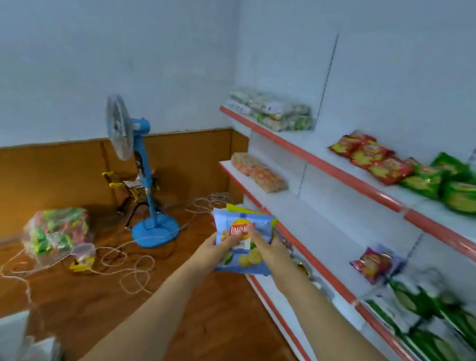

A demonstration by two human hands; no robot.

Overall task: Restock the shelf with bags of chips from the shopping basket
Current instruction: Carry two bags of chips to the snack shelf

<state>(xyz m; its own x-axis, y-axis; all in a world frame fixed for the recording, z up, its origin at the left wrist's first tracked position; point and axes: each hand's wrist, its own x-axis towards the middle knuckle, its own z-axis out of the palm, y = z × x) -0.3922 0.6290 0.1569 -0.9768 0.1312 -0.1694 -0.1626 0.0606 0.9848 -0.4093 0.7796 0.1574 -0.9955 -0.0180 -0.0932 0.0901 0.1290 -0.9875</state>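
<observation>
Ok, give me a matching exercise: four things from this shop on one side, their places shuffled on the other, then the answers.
Things:
1. blue chip bag
2. blue fan
3. red chip bags
4. clear sack of packets

Places:
A. lying on the wooden floor, left of the fan's base
B. on the top shelf, left of the green bags
C. held between the left hand and right hand
D. standing on the floor by the wall

Pairs: 1-C, 2-D, 3-B, 4-A

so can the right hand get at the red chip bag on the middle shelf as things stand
Probably not right away: the right hand and left hand both grip the blue chip bag. Nothing blocks the way to the red chip bag.
</observation>
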